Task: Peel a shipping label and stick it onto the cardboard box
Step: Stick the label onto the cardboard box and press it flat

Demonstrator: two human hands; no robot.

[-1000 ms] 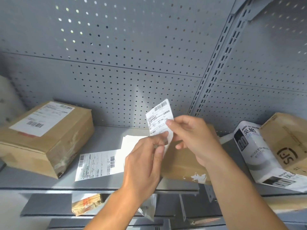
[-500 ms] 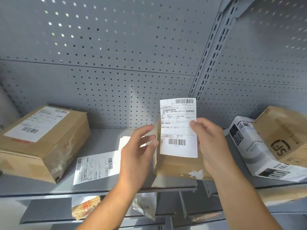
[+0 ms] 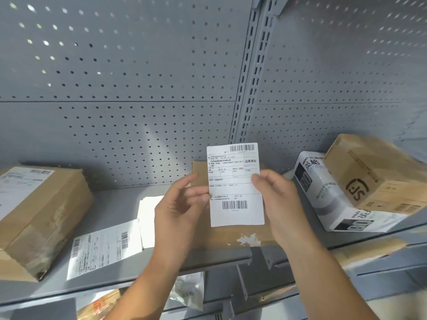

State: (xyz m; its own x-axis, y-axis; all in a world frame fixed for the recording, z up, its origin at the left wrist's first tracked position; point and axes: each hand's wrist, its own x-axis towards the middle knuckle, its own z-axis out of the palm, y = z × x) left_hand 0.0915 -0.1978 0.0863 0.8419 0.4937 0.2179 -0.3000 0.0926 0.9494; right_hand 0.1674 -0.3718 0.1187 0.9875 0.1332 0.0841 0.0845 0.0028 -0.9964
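Note:
A white shipping label with two barcodes is held upright, printed side towards me, in front of a flat cardboard box on the grey shelf. My left hand pinches the label's left edge. My right hand grips its right edge with thumb in front. Most of the box is hidden behind the label and my hands; whether the label touches it I cannot tell.
A labelled cardboard box sits at the left. A stack of label sheets lies on the shelf beside my left hand. A white package and an SF-printed carton lean at the right. Perforated back panel behind.
One second ago both hands were working the curled label's corner. Now it is flat and upright, and my left hand has come from beside it to pinch its left edge.

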